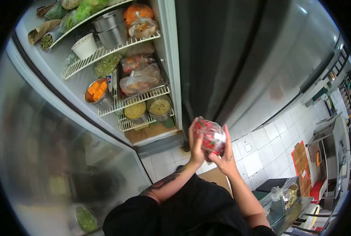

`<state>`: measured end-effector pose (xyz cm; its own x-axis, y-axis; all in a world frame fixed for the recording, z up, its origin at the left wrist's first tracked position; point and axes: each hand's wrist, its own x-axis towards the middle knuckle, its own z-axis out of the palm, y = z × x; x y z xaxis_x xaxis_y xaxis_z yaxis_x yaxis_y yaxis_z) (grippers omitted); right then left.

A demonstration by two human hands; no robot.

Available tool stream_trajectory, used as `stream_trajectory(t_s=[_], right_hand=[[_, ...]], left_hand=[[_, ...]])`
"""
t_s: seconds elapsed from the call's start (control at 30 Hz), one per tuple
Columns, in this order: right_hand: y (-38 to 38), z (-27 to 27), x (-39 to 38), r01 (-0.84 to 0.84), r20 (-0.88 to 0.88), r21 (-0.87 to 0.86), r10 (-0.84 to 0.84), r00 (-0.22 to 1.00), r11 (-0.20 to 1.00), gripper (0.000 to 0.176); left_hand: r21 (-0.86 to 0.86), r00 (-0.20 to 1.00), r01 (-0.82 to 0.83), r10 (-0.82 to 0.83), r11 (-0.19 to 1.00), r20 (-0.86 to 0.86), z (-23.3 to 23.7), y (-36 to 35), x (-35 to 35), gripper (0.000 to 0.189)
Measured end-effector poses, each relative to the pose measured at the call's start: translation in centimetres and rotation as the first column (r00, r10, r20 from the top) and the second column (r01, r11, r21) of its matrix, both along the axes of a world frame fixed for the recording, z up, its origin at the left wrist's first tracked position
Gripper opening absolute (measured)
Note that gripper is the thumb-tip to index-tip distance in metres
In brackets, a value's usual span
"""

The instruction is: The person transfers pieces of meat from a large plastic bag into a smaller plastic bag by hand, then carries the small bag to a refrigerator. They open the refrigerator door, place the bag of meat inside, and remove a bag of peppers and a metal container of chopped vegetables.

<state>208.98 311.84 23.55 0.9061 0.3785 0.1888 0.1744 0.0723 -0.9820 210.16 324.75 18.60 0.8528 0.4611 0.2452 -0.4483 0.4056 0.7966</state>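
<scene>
Between my two hands is a clear plastic bag of red food (pixel 209 137), its exact kind hard to make out through the shiny wrap. My left hand (pixel 197 145) grips it from the left side, fingers wrapped round. On the right, my right hand (pixel 224 155) clasps the same bag, thumb at its lower edge. Both hands hold it in front of my body, to the right of an open fridge (pixel 167 59). Wire shelves (pixel 116 55) inside carry bagged produce, metal pots and a white tub (pixel 84 46).
The glass fridge door (pixel 65 157) stands open at left. A metal pot of orange chunks (pixel 98 91) and two pots of yellowish food (pixel 159 108) sit on lower shelves. White floor tiles (pixel 262 147), flattened cardboard (pixel 301 169) and a bin (pixel 285 196) lie to the right.
</scene>
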Motion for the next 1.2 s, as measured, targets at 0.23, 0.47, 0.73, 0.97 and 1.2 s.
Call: stream_trajectory(t_s=[0.23,0.47,0.73,0.97,1.2], right_hand=[[-19.2,-4.5,-5.4,0.423,-0.339,0.116,-0.365,0.867,0.899,0.079],[-35.6,-10.8,-14.7,0.588,-0.617,0.446,-0.244,0.749,0.675,0.055],[-42.4,-10.2,-19.6,0.84,-0.721,0.444,-0.433,0.542,0.312,0.057],[-50.2,-15.5,-18.4,0.884,-0.796,0.456,-0.492,0.354,-0.103,0.041],[-64.3,-15.1,-21.5,0.728,-0.761,0.453,-0.649,0.015,-0.514,0.042]], left_hand=[[0.378,0.762,0.587,-0.647,0.716,0.042,0.7,-16.2,-3.9,0.104],[0.756,0.758,0.65,0.002,-0.073,-0.652,-28.3,-13.9,-5.2,0.074],[-0.071,0.147,0.955,0.668,-0.289,-0.73,-27.1,10.5,-10.9,0.049],[0.116,0.343,0.888,0.474,-0.444,-0.811,-28.5,2.4,-0.9,0.046],[0.204,0.401,0.704,0.144,-0.68,-0.905,-34.4,-17.9,10.0,0.043]])
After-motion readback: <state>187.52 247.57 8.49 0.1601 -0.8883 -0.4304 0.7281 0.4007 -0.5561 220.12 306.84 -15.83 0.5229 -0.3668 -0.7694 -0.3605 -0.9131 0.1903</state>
